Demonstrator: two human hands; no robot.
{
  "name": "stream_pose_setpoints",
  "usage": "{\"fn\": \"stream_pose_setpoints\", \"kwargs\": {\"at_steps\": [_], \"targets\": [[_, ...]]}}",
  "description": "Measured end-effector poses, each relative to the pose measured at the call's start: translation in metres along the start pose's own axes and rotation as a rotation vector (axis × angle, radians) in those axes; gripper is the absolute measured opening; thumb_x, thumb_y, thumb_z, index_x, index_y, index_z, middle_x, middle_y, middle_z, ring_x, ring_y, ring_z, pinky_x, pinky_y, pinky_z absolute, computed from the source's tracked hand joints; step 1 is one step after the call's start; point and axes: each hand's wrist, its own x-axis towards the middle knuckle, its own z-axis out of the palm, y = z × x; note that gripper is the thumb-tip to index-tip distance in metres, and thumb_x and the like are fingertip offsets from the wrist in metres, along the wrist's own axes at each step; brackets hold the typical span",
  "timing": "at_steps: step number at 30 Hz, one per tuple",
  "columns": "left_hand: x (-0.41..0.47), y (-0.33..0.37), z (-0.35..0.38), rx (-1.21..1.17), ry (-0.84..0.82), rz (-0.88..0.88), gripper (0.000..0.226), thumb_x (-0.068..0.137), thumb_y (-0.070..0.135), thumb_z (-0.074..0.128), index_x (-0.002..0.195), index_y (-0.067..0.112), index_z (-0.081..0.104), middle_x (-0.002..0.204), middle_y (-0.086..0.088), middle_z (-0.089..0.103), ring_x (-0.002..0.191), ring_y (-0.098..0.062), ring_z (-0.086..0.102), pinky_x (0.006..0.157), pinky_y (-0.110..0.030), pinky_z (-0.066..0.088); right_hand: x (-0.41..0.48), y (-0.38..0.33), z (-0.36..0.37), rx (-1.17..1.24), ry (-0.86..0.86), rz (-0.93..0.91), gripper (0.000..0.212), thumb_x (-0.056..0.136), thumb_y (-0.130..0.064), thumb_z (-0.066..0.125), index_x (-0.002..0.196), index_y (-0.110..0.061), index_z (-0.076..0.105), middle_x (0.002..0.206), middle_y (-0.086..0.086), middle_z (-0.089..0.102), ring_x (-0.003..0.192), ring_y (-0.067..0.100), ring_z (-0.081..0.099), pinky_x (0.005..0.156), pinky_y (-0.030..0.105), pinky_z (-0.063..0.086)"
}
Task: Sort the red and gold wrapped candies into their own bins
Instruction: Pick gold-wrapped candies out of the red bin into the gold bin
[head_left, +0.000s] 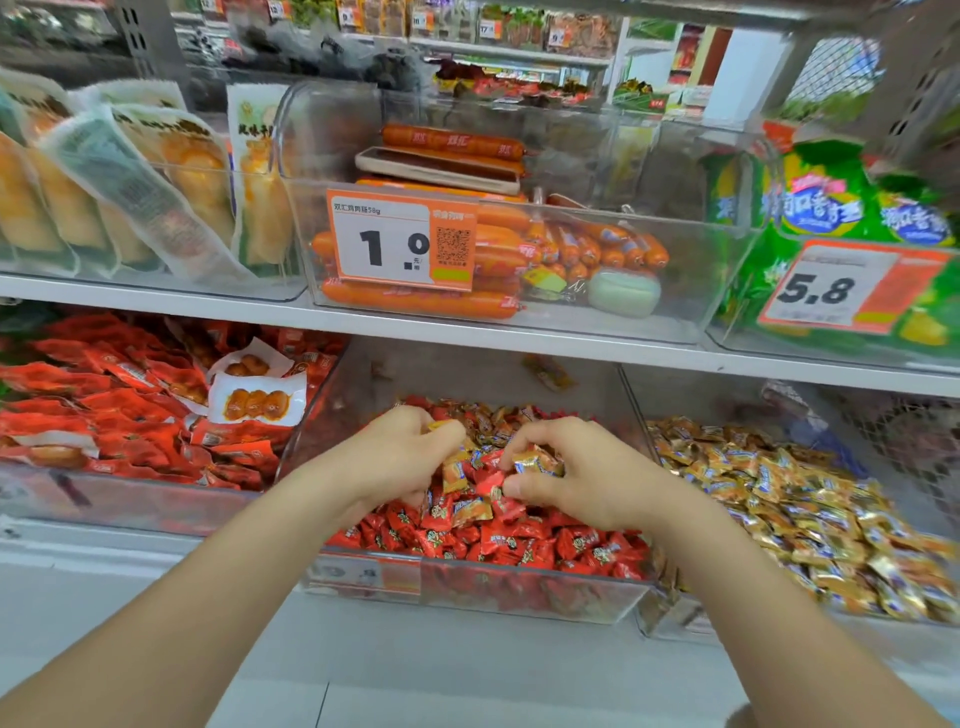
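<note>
Hands (400, 457) pinching crinkly gold candies (537, 462), clear bin (519, 597)

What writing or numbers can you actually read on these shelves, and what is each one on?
"1.0": orange price tag on the clear sausage bin.
"58g": end of that tag's top line.
"5.8": second price tag before the green bags.
Candy wrappers, pouches, far shelf tags: too blurred to read.

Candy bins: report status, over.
Status: left hand gripping gold candies; right hand pinching a gold candy. Both over red bin, gold strays among reds. Alongside, gold bin, path open.
</note>
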Motion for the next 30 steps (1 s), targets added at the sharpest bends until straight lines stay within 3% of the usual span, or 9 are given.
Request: {"fn": "stream_pose_setpoints", "kwargs": {"at_steps": [4, 8, 12, 16, 19, 21, 25, 27, 30], "targets": [[-0.005, 0.01, -0.009, 0.016, 0.056, -0.002, 0.018, 0.088, 0.035, 0.057, 0.077, 0.024, 0.049, 0.058, 0.007, 0.036, 0.053, -0.016, 0.036, 0.054, -0.027, 0.038, -0.001, 0.004, -0.006, 0.102, 0.062, -0.018, 0.012, 0.102, -0.044, 0.064, 0.103, -0.036, 0.073, 0.089, -0.022, 0.072, 0.082, -0.002, 0.066, 0.078, 0.019, 0.05], [-0.007, 0.007, -0.015, 0.237, 0.109, 0.09, 0.032, 0.091, 0.037, 0.047, 0.064, 0.023, 0.04, 0.056, 0.003, 0.04, 0.051, -0.016, 0.036, 0.057, -0.03, 0.034, 0.001, 0.0, -0.008, 0.213, 0.084, 0.105, 0.032, 0.105, -0.043, 0.058, 0.084, -0.023, 0.071, 0.054, -0.013, 0.055, 0.051, 0.003, 0.049, 0.047, 0.012, 0.036], [-0.007, -0.003, -0.02, 0.466, 0.084, 0.138, 0.044, 0.099, 0.043, 0.045, 0.064, 0.017, 0.038, 0.056, -0.001, 0.041, 0.052, -0.018, 0.036, 0.059, -0.033, 0.032, 0.001, -0.018, -0.001, 0.076, 0.077, -0.054, 0.038, 0.104, -0.049, 0.058, 0.073, -0.03, 0.07, 0.057, -0.012, 0.058, 0.053, 0.003, 0.05, 0.057, 0.02, 0.039], [-0.005, -0.012, -0.025, 0.599, 0.069, 0.162, 0.038, 0.09, 0.045, 0.062, 0.071, 0.015, 0.046, 0.064, -0.001, 0.053, 0.057, -0.018, 0.045, 0.057, -0.035, 0.037, 0.007, -0.038, 0.017, -0.061, -0.007, -0.159, 0.02, 0.099, -0.048, 0.063, 0.096, -0.035, 0.078, 0.074, -0.015, 0.07, 0.072, 0.003, 0.064, 0.073, 0.03, 0.054], [-0.007, -0.015, -0.028, 0.617, -0.008, 0.183, 0.027, 0.09, 0.038, 0.067, 0.089, 0.018, 0.049, 0.073, -0.001, 0.06, 0.061, -0.018, 0.05, 0.058, -0.035, 0.039, 0.011, -0.046, 0.028, -0.361, -0.06, -0.118, 0.037, 0.094, -0.062, 0.064, 0.113, -0.033, 0.075, 0.087, -0.009, 0.065, 0.098, 0.022, 0.067, 0.074, 0.034, 0.05], [-0.01, -0.016, -0.028, 0.636, -0.078, 0.201, 0.022, 0.091, 0.033, 0.067, 0.104, 0.025, 0.051, 0.07, 0.002, 0.061, 0.056, -0.012, 0.05, 0.053, -0.028, 0.039, 0.013, -0.048, 0.032, -0.467, -0.087, -0.094, 0.046, 0.09, -0.066, 0.067, 0.12, -0.032, 0.072, 0.088, -0.006, 0.059, 0.103, 0.028, 0.065, 0.072, 0.034, 0.043], [-0.009, -0.019, -0.024, 0.73, -0.123, 0.279, 0.02, 0.093, 0.031, 0.068, 0.112, 0.029, 0.063, 0.068, 0.009, 0.055, 0.055, 0.003, 0.053, 0.049, -0.015, 0.032, 0.013, -0.048, 0.028, -0.366, -0.122, -0.055, 0.035, 0.087, -0.063, 0.073, 0.105, -0.033, 0.073, 0.078, -0.012, 0.05, 0.092, 0.019, 0.059, 0.07, 0.034, 0.043], [-0.008, -0.021, -0.025, 0.731, -0.139, 0.316, 0.012, 0.095, 0.034, 0.068, 0.107, 0.033, 0.066, 0.07, 0.01, 0.058, 0.061, 0.005, 0.056, 0.055, -0.018, 0.036, 0.009, -0.043, 0.022, -0.231, -0.114, -0.022, 0.032, 0.087, -0.064, 0.073, 0.096, -0.033, 0.073, 0.078, -0.009, 0.058, 0.08, 0.005, 0.054, 0.07, 0.034, 0.046], [-0.007, -0.024, -0.025, 0.704, -0.169, 0.347, 0.009, 0.097, 0.042, 0.069, 0.103, 0.036, 0.065, 0.077, 0.011, 0.062, 0.069, -0.003, 0.057, 0.062, -0.026, 0.039, 0.001, -0.035, 0.009, -0.165, -0.039, -0.004, 0.037, 0.097, -0.063, 0.061, 0.092, -0.028, 0.074, 0.07, -0.003, 0.066, 0.071, 0.005, 0.06, 0.069, 0.034, 0.048]]}}
